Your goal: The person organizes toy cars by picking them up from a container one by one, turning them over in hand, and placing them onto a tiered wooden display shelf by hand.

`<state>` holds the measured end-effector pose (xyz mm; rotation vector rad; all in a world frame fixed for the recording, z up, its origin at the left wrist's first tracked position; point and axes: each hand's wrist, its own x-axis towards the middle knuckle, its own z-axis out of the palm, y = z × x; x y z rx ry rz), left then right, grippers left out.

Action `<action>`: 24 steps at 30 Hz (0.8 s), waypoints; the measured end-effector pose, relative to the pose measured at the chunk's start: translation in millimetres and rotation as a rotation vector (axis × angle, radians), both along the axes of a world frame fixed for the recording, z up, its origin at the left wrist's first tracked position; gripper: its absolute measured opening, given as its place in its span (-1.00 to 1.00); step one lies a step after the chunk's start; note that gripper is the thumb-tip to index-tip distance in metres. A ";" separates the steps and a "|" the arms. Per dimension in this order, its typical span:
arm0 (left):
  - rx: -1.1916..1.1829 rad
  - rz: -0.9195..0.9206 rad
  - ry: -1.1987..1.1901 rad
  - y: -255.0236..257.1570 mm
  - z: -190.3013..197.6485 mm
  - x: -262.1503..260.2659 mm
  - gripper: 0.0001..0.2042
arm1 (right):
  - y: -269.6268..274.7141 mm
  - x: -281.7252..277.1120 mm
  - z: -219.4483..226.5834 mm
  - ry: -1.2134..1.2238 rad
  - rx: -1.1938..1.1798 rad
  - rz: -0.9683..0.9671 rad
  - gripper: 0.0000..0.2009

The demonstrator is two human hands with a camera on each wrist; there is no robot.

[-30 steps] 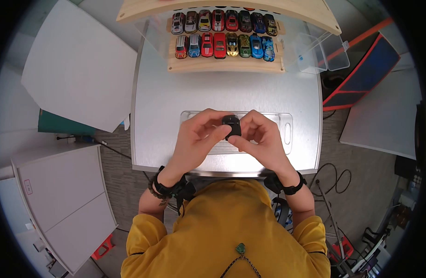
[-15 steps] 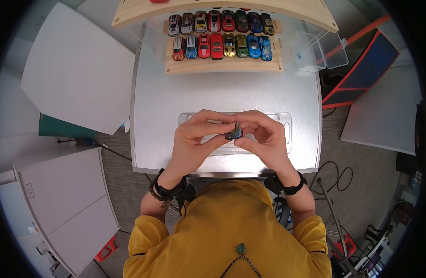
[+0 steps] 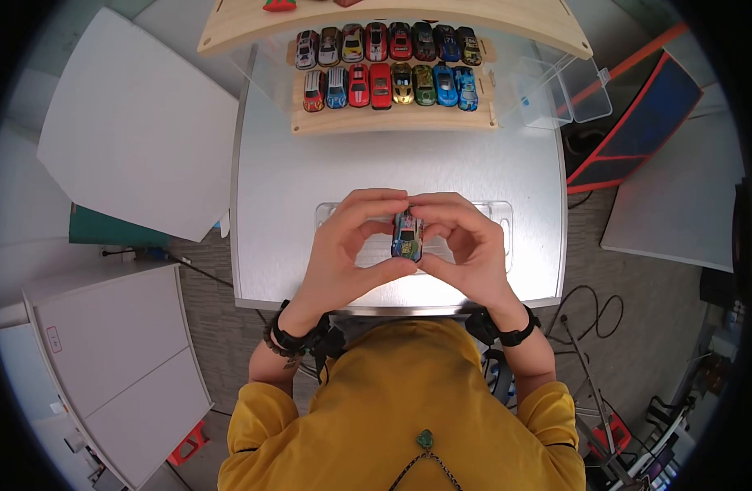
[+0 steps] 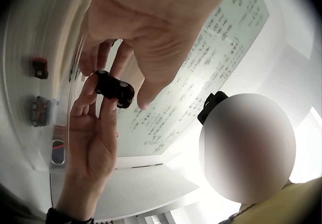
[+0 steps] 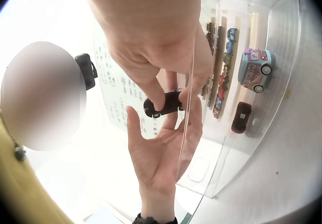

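A small multicoloured toy car [image 3: 407, 235] is held between both hands above a clear plastic tray [image 3: 502, 214] on the metal table [image 3: 286, 176]. My left hand [image 3: 390, 232] pinches it from the left with index finger on top and thumb below. My right hand [image 3: 426, 232] pinches it from the right in the same way. The car's painted roof faces the head camera. Its black underside [image 4: 114, 88] shows in the left wrist view, and the car [image 5: 163, 103] shows again in the right wrist view between the fingertips.
At the back of the table a wooden rack [image 3: 392, 121] carries two rows of several toy cars. A clear plastic box [image 3: 565, 92] stands at the back right. A white board [image 3: 139, 123] and a white cabinet [image 3: 114, 360] lie to the left of the table.
The car has been rolled over in the fingers: its black underside faced up a second ago, then it lay on its side, and its painted roof faces up at present. Both hands stayed in place.
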<state>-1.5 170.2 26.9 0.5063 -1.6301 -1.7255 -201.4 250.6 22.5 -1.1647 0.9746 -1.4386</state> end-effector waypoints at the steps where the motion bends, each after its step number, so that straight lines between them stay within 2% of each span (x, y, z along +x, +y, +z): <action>1: 0.000 0.006 0.013 0.7 -0.8 -0.9 -0.31 | 0.4 -0.7 1.4 0.001 0.000 -0.001 -0.45; 5: 0.050 0.028 0.048 1.3 -4.3 -0.9 -0.26 | 2.1 -1.0 9.9 0.008 -0.019 0.039 -0.41; 7: 0.001 0.041 0.030 1.5 -6.1 -0.5 -0.23 | 2.2 -1.2 10.9 0.006 -0.026 0.042 -0.41; 9: -0.048 0.055 0.011 2.7 -5.9 -0.3 -0.20 | 2.4 -2.8 8.1 -0.043 -0.032 0.061 -0.45; 11: 0.028 0.103 0.039 5.8 -4.8 -1.7 -0.15 | 2.6 0.7 5.3 -0.051 -0.022 0.038 -0.49; 14: 0.009 0.110 0.004 4.6 -9.9 -0.3 -0.07 | 2.9 1.8 0.6 -0.070 0.012 0.013 -0.58; 19: 0.003 0.122 0.003 6.1 -7.2 -1.2 -0.13 | 2.6 2.4 -2.1 -0.057 -0.001 0.005 -0.61; 24: 0.012 0.108 -0.022 5.5 -6.1 -0.4 -0.20 | 1.8 7.4 7.3 -0.187 0.077 -0.021 -0.54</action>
